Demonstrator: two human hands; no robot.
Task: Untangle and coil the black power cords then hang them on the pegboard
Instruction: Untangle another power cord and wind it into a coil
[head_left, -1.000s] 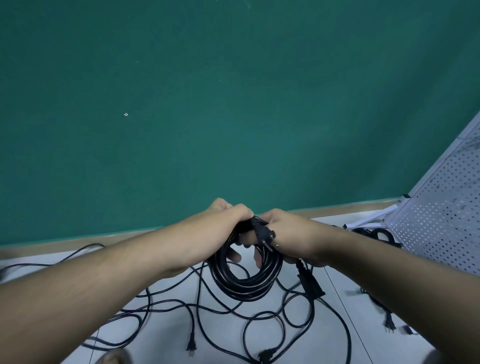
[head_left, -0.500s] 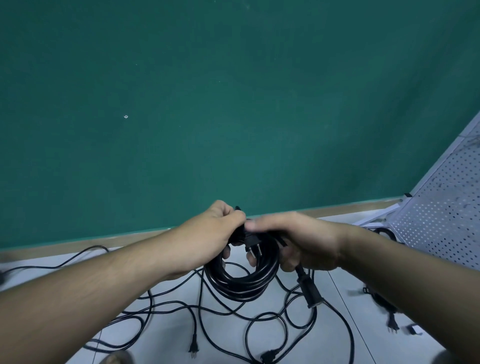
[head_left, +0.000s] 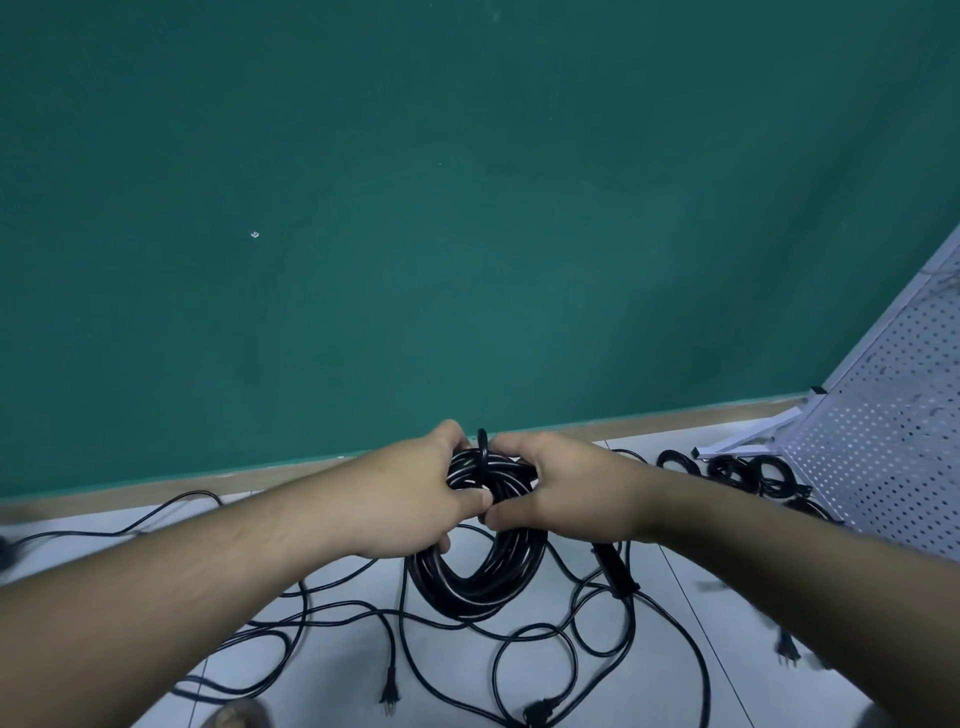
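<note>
A coiled black power cord (head_left: 480, 577) hangs between my two hands above the floor. My left hand (head_left: 415, 493) grips the coil's top from the left. From the right, my right hand (head_left: 566, 488) grips the same top, thumbs nearly touching, with one strand of cord looped over the bundle between them. A black connector end (head_left: 613, 569) dangles below my right wrist. Loose tangled black cords (head_left: 535, 660) sprawl on the floor underneath. The white pegboard (head_left: 893, 447) leans at the right edge, with several coiled cords (head_left: 737, 470) lying at its foot.
A green wall fills the upper view, with a wooden baseboard (head_left: 675, 421) along the light tiled floor (head_left: 337, 675). Plug ends (head_left: 389, 699) lie among the loose cords. The pegboard's white stand leg (head_left: 753, 436) reaches out over the floor.
Both hands have lifted the coil slightly and closed in on its top. The plug end that my right hand held beside the coil is now wrapped over the bundle as a strand.
</note>
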